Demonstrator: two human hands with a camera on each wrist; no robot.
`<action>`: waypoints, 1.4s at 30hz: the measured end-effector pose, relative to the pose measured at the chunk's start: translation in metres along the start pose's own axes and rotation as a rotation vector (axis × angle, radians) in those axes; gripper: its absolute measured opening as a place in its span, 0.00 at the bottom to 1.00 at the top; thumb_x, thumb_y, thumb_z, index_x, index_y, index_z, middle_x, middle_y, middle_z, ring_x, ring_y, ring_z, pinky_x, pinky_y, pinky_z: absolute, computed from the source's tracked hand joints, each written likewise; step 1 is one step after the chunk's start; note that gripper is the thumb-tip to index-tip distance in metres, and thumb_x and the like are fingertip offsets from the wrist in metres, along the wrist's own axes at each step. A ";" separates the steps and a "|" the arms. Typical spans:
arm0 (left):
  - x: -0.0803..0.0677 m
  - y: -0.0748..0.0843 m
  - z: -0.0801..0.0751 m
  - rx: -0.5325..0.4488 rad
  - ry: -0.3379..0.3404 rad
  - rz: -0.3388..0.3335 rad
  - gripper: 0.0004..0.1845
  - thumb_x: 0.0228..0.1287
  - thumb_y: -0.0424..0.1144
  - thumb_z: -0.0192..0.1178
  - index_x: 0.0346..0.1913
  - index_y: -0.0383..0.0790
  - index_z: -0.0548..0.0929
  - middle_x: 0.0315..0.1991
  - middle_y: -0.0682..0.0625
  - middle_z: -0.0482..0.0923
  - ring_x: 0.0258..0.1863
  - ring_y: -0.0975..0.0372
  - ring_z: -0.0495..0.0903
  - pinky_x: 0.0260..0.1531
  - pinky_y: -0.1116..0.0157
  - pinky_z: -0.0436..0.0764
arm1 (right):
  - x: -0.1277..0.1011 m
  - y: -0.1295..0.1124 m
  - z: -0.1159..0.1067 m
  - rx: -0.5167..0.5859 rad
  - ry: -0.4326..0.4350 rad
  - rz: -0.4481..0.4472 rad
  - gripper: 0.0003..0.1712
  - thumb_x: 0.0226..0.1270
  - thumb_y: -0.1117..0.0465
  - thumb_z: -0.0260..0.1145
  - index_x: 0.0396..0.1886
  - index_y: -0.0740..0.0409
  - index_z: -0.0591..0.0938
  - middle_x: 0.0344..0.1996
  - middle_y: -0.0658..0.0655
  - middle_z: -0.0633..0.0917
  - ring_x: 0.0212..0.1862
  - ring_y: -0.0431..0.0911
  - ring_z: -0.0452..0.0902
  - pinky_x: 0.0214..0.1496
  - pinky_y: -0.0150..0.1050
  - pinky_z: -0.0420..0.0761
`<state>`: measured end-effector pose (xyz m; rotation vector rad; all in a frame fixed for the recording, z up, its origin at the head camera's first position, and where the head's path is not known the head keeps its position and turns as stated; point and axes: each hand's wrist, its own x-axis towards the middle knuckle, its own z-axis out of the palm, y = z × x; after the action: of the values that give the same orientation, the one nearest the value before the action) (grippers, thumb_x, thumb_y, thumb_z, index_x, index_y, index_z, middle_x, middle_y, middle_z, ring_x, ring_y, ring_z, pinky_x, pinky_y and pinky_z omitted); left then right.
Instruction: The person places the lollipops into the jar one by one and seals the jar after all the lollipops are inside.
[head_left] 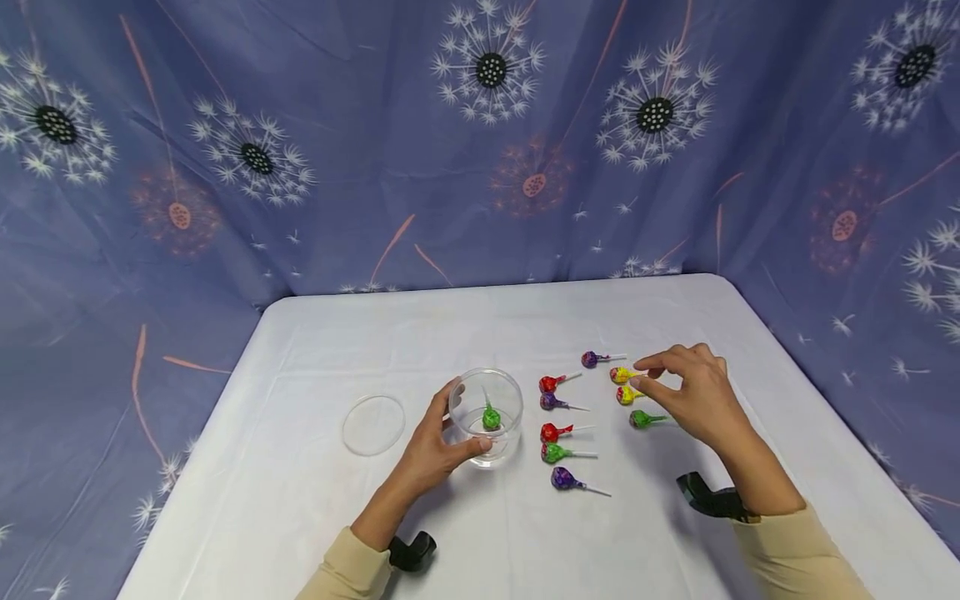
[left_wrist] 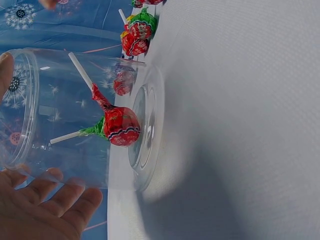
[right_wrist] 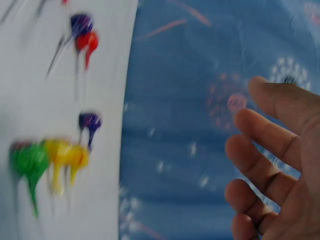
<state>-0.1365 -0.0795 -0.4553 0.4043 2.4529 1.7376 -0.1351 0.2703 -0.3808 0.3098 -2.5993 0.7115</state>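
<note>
My left hand (head_left: 459, 417) grips a clear plastic jar (head_left: 486, 415) standing upright on the white table (head_left: 375, 333). A green-wrapped lollipop (head_left: 491, 417) lies inside the jar, stick up. The left wrist view shows that lollipop (left_wrist: 120, 127) on the jar's (left_wrist: 75, 115) bottom, with my fingers (left_wrist: 50, 205) against the wall. My right hand (head_left: 639, 373) hovers empty over two yellow lollipops (head_left: 622, 377), thumb and forefinger apart just above them. In the blurred right wrist view my right hand (right_wrist: 270, 165) has loosely spread fingers, with yellow lollipops (right_wrist: 65, 155) and a green one (right_wrist: 27, 160) below.
The jar's clear lid (head_left: 373, 425) lies flat to the left of the jar. Several wrapped lollipops lie right of the jar: purple (head_left: 590, 359), red (head_left: 550, 384), green (head_left: 553, 453), purple (head_left: 562, 479), green (head_left: 640, 419). A blue flowered cloth (head_left: 480, 150) hangs behind the table.
</note>
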 end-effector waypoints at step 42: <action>-0.010 0.037 -0.004 -0.029 -0.017 -0.020 0.49 0.51 0.36 0.70 0.73 0.41 0.53 0.70 0.40 0.59 0.69 0.44 0.61 0.68 0.48 0.62 | -0.043 0.110 0.029 -0.036 -0.374 0.295 0.09 0.56 0.58 0.70 0.37 0.55 0.87 0.34 0.59 0.88 0.42 0.56 0.79 0.43 0.52 0.67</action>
<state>-0.1220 -0.0745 -0.4200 0.3886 2.4088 1.7518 -0.1425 0.3519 -0.4707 0.0485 -3.0518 0.7631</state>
